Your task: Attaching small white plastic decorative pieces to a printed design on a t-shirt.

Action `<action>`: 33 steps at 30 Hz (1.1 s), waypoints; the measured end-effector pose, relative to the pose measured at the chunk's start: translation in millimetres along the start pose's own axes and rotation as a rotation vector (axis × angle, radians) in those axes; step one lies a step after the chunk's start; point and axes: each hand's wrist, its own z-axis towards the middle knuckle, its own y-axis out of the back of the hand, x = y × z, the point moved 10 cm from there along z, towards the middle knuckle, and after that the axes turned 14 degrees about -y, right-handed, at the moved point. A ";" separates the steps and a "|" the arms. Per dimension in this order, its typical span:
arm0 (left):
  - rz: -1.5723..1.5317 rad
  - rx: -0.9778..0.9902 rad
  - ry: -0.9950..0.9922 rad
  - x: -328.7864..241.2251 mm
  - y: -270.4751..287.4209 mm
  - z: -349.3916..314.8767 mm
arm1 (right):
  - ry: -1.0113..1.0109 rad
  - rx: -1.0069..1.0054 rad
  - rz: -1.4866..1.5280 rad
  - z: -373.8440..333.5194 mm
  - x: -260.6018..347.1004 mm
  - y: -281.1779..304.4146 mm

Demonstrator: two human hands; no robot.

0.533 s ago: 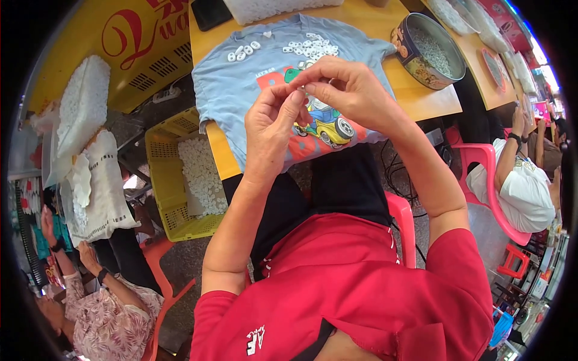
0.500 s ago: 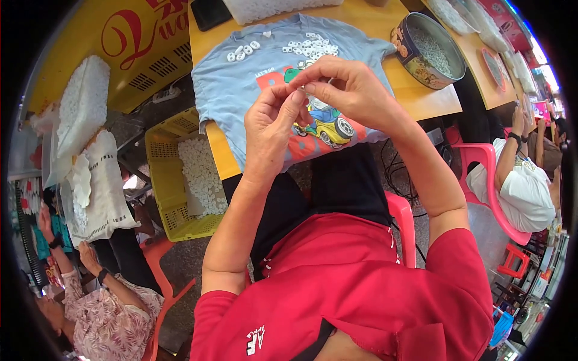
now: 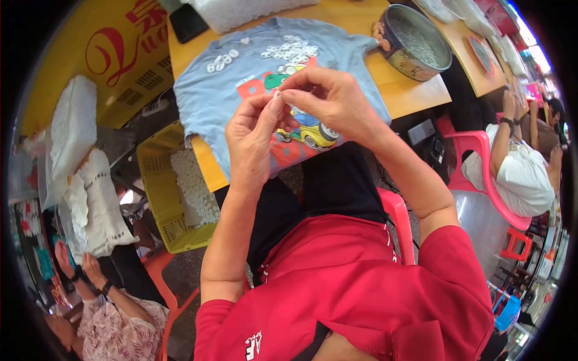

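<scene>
My left hand point(image 3: 251, 132) and my right hand point(image 3: 337, 102) meet fingertip to fingertip above a printed blue T-shirt point(image 3: 201, 90) spread over the table. Between them is a small white piece point(image 3: 277, 94), pinched by the thumb and finger of both hands; its exact kind is too small to tell. Beyond my hands, a cluster of small white oval pieces with dark holes point(image 3: 291, 49) lies on the shirt. To their left sits a short row of similar white pieces point(image 3: 223, 61). My curled fingers partly hide the shirt's car print.
A round tin point(image 3: 394, 57) of small shiny parts stands at the right. A dark phone point(image 3: 188, 24) and a white bulk bag point(image 3: 232, 13) lie at the back. Below left is a yellow crate point(image 3: 153, 195) holding white pieces. Other people sit on both sides.
The whole view has shifted, so the table and shirt appear further left. My hands stay pinched together over the shirt, and the white piece between them shows more clearly.
</scene>
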 end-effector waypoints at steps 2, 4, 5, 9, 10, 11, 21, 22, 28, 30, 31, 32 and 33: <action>0.013 0.013 -0.002 2.3 -0.9 -1.3 | 0.095 -0.078 -0.074 -4.1 5.8 2.4; 0.051 0.010 -0.012 4.7 1.6 -1.4 | 0.171 -0.140 -0.118 -10.1 7.7 2.3; 0.047 0.018 -0.008 6.7 1.3 -1.9 | 0.248 -0.189 -0.159 -14.2 11.1 3.1; 0.074 0.028 0.017 13.4 3.1 -3.2 | 0.424 -0.288 -0.250 -24.5 9.1 9.9; 0.068 0.022 0.029 16.0 4.4 -3.3 | 0.422 -0.289 -0.250 -24.3 7.2 15.2; 0.068 0.022 0.031 17.7 5.9 -2.7 | 0.375 -0.322 -0.279 -21.9 1.4 26.6; 0.085 0.060 0.008 17.0 4.4 -0.8 | 0.226 -0.401 -0.699 10.2 -37.3 104.9; 0.081 0.061 0.009 17.3 4.5 -0.9 | 0.225 -0.400 -0.698 11.9 -39.0 104.8; 0.078 0.061 0.012 17.3 5.0 -1.3 | 0.255 -0.366 -0.801 16.0 -33.0 93.8; 0.085 0.062 0.011 16.2 4.4 -1.1 | 0.273 -0.325 -0.886 17.8 -30.2 89.0; 0.091 0.065 0.011 15.9 4.1 -1.2 | 0.274 -0.324 -0.886 18.5 -28.3 89.8; 0.091 0.063 0.011 15.9 4.3 -1.2 | 0.283 -0.288 -0.903 19.6 -27.3 87.1; 0.092 0.061 0.012 16.2 4.4 -1.1 | 0.292 -0.252 -0.921 20.6 -26.6 84.3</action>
